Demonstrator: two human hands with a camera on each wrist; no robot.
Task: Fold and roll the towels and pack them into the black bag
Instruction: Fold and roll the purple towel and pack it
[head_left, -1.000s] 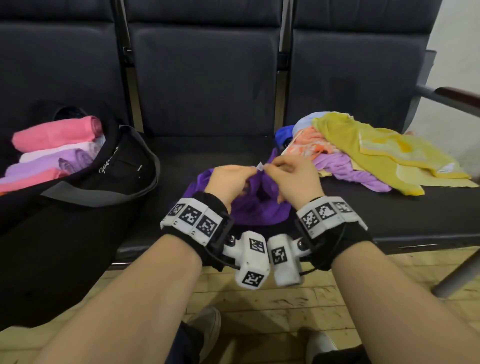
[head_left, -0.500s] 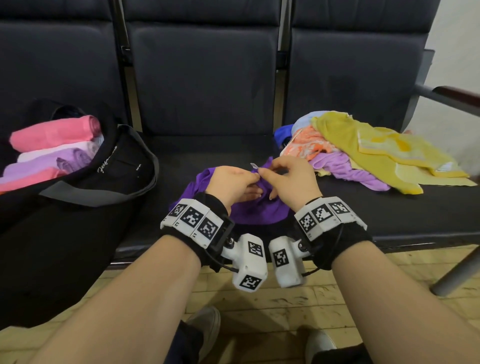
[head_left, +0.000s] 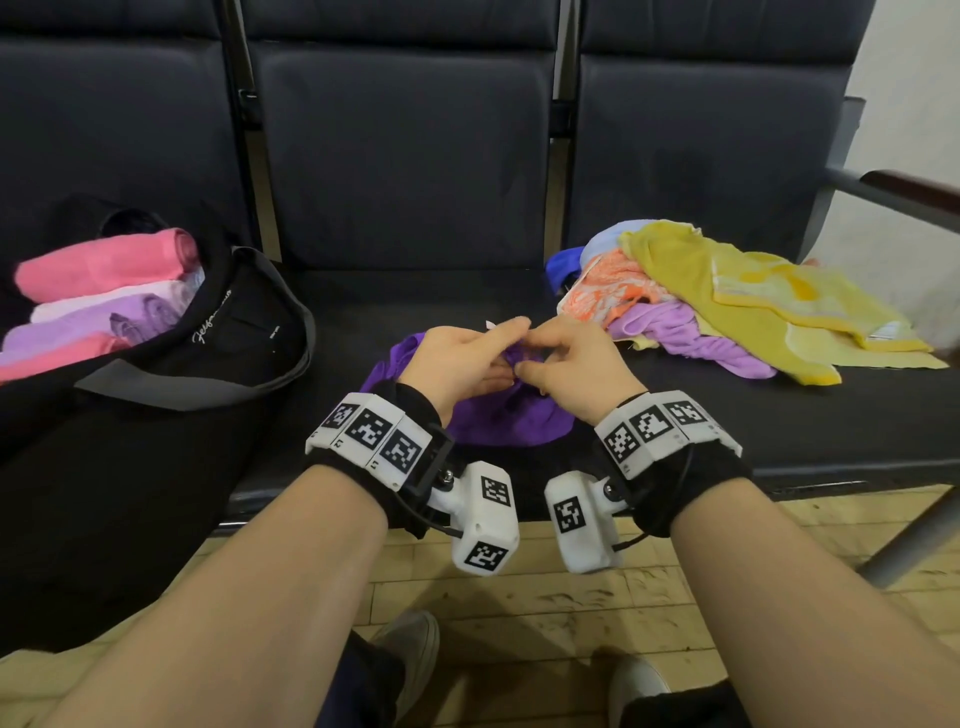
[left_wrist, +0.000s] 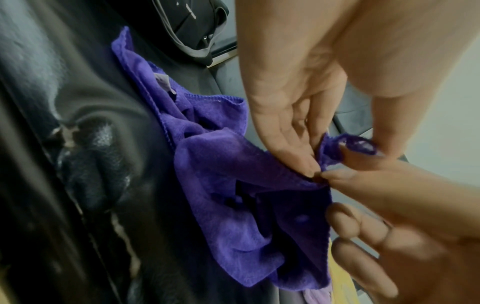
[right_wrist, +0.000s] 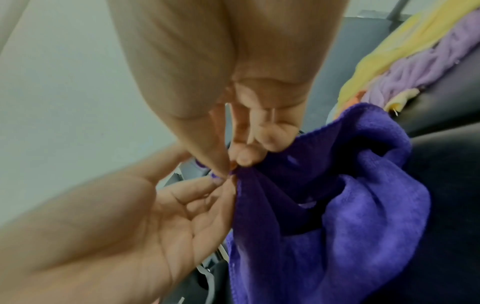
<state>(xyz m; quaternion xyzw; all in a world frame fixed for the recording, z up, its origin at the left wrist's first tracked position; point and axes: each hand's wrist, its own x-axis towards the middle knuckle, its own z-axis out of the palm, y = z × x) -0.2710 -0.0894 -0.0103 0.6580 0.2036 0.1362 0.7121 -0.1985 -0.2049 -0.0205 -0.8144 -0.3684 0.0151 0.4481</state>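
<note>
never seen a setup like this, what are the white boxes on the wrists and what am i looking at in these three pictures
The white boxes are small cameras strapped to a person's wrists. One picture comes from a head camera; the other two look along each hand. The left hand and right hand each pinch a corner of a crumpled purple microfibre towel on a dark padded bench seat. A black fabric bag holding rolled towels sits to the left; a loose pile of yellow, orange and lilac towels lies to the right.

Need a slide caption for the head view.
Both hands, left hand and right hand, pinch a purple towel on the seat beside the black bag.
</note>
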